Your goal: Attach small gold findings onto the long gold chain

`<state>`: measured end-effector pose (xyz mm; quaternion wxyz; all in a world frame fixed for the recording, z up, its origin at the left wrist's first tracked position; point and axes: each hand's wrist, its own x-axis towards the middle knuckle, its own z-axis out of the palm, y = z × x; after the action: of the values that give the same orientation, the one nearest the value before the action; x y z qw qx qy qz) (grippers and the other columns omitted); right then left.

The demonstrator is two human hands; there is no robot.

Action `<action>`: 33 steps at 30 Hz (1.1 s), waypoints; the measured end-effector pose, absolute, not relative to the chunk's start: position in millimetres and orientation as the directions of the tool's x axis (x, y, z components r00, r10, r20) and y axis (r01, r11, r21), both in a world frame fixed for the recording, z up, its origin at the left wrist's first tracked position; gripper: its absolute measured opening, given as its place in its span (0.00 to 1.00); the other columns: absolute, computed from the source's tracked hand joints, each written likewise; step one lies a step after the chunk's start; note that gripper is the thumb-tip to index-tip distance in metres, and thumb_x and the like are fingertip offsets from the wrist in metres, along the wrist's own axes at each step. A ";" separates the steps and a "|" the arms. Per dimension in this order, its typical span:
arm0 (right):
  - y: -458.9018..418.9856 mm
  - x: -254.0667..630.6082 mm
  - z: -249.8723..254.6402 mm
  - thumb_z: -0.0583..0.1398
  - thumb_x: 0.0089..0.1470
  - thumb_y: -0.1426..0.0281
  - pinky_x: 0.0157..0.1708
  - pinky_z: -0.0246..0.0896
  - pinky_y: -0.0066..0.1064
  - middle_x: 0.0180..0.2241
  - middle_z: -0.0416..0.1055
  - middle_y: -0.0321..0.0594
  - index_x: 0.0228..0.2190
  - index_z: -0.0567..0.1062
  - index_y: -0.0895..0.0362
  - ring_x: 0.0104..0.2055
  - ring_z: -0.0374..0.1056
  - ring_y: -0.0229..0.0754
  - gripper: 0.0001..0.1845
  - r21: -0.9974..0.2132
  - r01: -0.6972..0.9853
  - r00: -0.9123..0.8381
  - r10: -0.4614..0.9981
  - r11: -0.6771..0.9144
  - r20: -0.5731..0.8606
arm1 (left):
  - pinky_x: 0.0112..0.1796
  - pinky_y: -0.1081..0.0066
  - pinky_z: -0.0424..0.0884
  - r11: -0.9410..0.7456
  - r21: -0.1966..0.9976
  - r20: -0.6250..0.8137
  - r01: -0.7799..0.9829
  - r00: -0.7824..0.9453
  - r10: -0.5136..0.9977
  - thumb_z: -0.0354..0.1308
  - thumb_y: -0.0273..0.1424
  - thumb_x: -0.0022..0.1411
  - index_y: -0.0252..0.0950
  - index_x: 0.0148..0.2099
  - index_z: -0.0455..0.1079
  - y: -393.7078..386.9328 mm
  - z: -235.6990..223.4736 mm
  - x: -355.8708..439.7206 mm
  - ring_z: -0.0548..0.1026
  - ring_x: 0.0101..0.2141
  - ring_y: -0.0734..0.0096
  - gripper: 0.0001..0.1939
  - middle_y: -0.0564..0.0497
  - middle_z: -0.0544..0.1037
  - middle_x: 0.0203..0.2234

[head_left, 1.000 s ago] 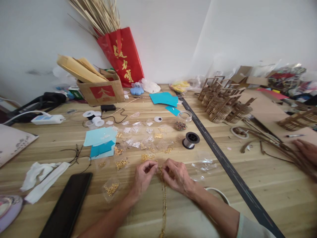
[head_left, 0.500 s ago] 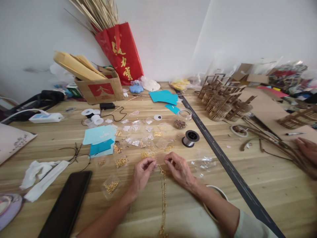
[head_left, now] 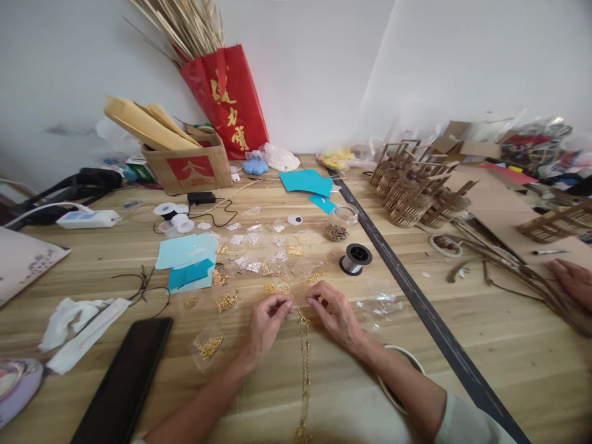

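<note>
My left hand (head_left: 269, 322) is closed, thumb and forefinger pinched together; whatever sits between the fingertips is too small to make out. Facing it across a narrow gap, my right hand (head_left: 337, 316) makes a similar pinch, its contents also hidden. Just below the gap lies the small ring end of a gold chain (head_left: 305, 370), which runs down the table toward me in several strands. Beyond my fingertips are small clear bags of gold findings (head_left: 276, 288). Another bag of gold pieces (head_left: 208, 347) rests left of my left wrist.
A spool of wire (head_left: 356, 259) and a jar of beads (head_left: 337, 232) stand beyond my right hand. A phone (head_left: 124, 376) lies at left. Small woven baskets (head_left: 411, 197) stand at back right. Another person's hand (head_left: 573, 279) rests at the right edge.
My right hand shifts very slightly up and left. My left hand and the gold chain stay nearly where they were; the view itself moves a little.
</note>
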<state>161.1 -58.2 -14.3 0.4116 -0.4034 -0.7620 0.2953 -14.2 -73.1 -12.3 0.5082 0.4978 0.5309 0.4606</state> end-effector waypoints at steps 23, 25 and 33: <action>-58.6 160.8 -12.3 0.53 0.59 0.73 0.29 0.59 0.28 0.29 0.67 0.39 0.31 0.71 0.56 0.30 0.63 0.38 0.07 -0.758 0.371 -0.384 0.832 0.536 0.400 | 0.26 0.74 0.66 0.092 0.995 -0.094 0.031 0.044 0.995 0.59 0.38 0.51 0.33 0.29 0.72 -73.5 -15.7 -13.8 0.70 0.23 0.72 0.12 0.51 0.74 0.20; -58.8 160.6 -12.4 0.53 0.59 0.73 0.29 0.59 0.28 0.29 0.67 0.39 0.31 0.70 0.56 0.30 0.63 0.38 0.07 -0.761 0.367 -0.385 0.832 0.535 0.399 | 0.26 0.74 0.66 0.092 0.995 -0.094 0.029 0.046 0.995 0.59 0.38 0.51 0.33 0.29 0.72 -73.4 -15.7 -13.8 0.70 0.23 0.72 0.12 0.52 0.74 0.20; -59.4 160.5 -13.1 0.53 0.59 0.73 0.30 0.58 0.28 0.29 0.66 0.38 0.31 0.70 0.56 0.30 0.62 0.38 0.07 -0.763 0.368 -0.399 0.832 0.531 0.387 | 0.26 0.75 0.65 0.079 0.996 -0.082 0.041 0.071 0.994 0.58 0.38 0.52 0.33 0.29 0.72 -73.7 -13.4 -13.8 0.68 0.22 0.73 0.11 0.52 0.73 0.19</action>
<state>160.5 -59.4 -13.1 0.3920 -0.3834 -0.7823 0.2956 -13.8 -73.7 -13.4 0.5278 0.5068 0.5108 0.4513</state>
